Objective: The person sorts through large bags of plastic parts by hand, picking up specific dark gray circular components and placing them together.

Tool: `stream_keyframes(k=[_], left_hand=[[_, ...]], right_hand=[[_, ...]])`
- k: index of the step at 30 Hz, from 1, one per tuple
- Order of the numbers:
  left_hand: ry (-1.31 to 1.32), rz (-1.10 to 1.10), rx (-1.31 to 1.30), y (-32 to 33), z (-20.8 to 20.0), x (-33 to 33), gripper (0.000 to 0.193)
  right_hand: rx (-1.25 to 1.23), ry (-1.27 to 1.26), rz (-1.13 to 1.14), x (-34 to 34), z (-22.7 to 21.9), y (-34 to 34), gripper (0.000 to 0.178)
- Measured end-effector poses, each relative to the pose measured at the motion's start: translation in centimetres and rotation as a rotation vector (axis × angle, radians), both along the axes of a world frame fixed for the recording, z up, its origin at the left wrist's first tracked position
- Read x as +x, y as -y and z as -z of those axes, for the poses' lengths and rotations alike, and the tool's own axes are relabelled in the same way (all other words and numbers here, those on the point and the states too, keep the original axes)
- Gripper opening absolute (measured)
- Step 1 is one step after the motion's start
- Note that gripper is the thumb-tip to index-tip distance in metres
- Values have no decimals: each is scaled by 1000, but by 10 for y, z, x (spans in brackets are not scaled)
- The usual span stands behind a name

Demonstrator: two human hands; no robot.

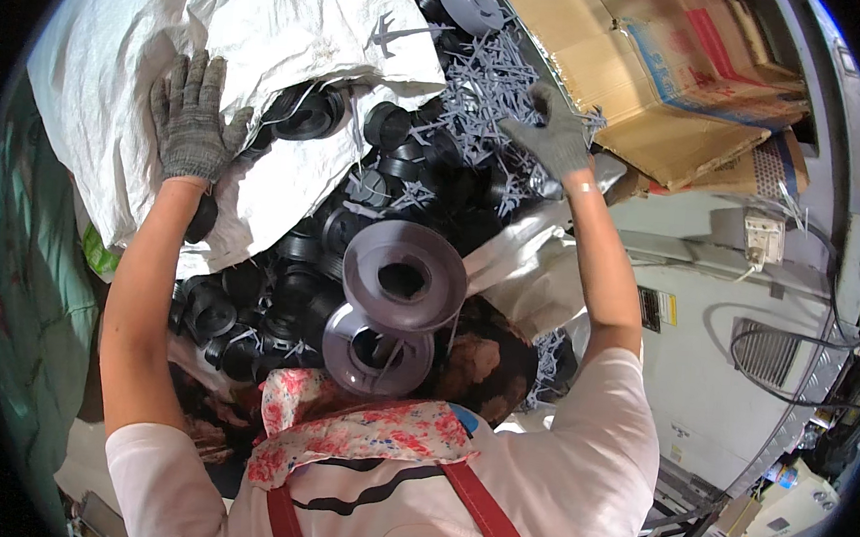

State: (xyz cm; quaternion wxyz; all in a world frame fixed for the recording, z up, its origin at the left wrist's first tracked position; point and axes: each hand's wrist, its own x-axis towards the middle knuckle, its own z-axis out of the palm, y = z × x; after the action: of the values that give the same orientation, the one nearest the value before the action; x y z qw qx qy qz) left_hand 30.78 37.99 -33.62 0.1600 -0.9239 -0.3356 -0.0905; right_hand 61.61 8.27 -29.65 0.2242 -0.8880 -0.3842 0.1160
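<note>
My left hand [191, 116], in a grey knit glove, lies flat with fingers spread on a big white woven sack [218, 29]. My right hand [556, 134], also gloved, reaches into a tangle of grey plastic scraps [481, 85], and its fingers curl around some of them. Between my arms lies a heap of black round plastic parts [281, 289] spilling from the sack. Two grey plastic spools [405, 277] [376, 349] sit stacked close in front of my chest. A floral cloth [361, 427] hangs below them.
Flattened cardboard boxes [658, 76] lie at the upper right. A grey machine housing [722, 316] with a vent grille and cables stands on the right. Another grey spool [471, 0] rests at the top. Green fabric [35, 294] fills the left edge.
</note>
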Motion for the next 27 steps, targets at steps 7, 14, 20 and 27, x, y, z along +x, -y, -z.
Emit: stream_keyframes(k=[7, 14, 20, 27], left_hand=[[113, 97, 2, -4, 9, -4, 70], [167, 176, 48, -6, 13, -3, 72], [170, 215, 41, -8, 12, -2, 70], [179, 232, 63, -9, 14, 0, 69]], right_hand=[[-452, 171, 176, 99, 105, -55, 115], [-397, 108, 202, 149, 163, -102, 127], [-491, 1, 234, 183, 163, -99, 113], [-550, 88, 303, 168, 162, -108, 95]])
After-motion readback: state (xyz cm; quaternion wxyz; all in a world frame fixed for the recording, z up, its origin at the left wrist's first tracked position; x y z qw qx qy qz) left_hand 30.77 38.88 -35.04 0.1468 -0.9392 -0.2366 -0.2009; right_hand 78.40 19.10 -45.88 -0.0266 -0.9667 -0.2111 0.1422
